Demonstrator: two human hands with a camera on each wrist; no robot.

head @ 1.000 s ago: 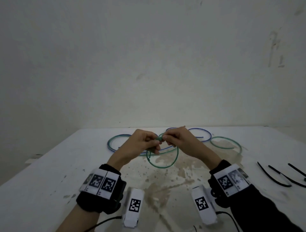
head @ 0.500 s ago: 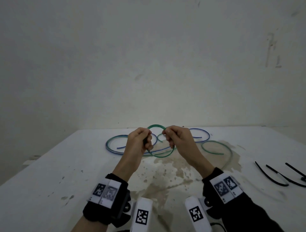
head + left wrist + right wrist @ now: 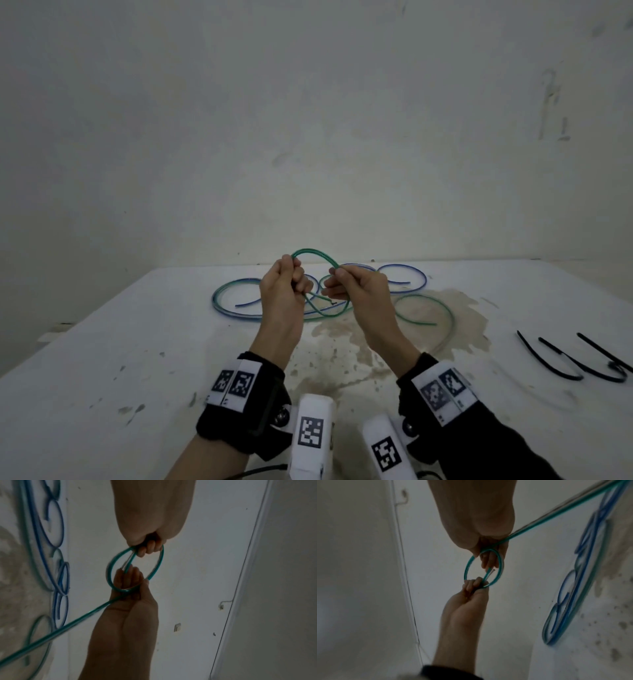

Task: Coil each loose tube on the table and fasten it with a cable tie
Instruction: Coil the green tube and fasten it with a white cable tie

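Fingers of both hands are curled round one green tube [image 3: 313, 254], which is lifted off the table [image 3: 102, 342] near the middle of its far edge. The left hand [image 3: 282, 291] grips one side of a small loop, fingertips [image 3: 147, 548] folded in over the tube; the right hand [image 3: 359, 287] pinches the opposite side between thumb and fingers. In the head view the loop arches up between the two fists. Both wrist views show it as a single oval ring with the tube's cut end [image 3: 490, 573] poking into the middle of it; whether there is a second turn under the fingers is hard to tell through the motion blur. From the right hand the rest of the green tube runs slack down to the table and curves away toward the right edge.

A blue tube [image 3: 404, 274] lies loose along the far edge behind the hands, its curves reaching to the left together with another greenish length [image 3: 219, 298]. Three black cable ties [image 3: 548, 359] lie at the right edge, well apart from the tubes. A brownish stain [image 3: 342, 335] marks the table's middle, below the hands. Black wrist bands with printed markers [image 3: 236, 383] sit on both forearms.
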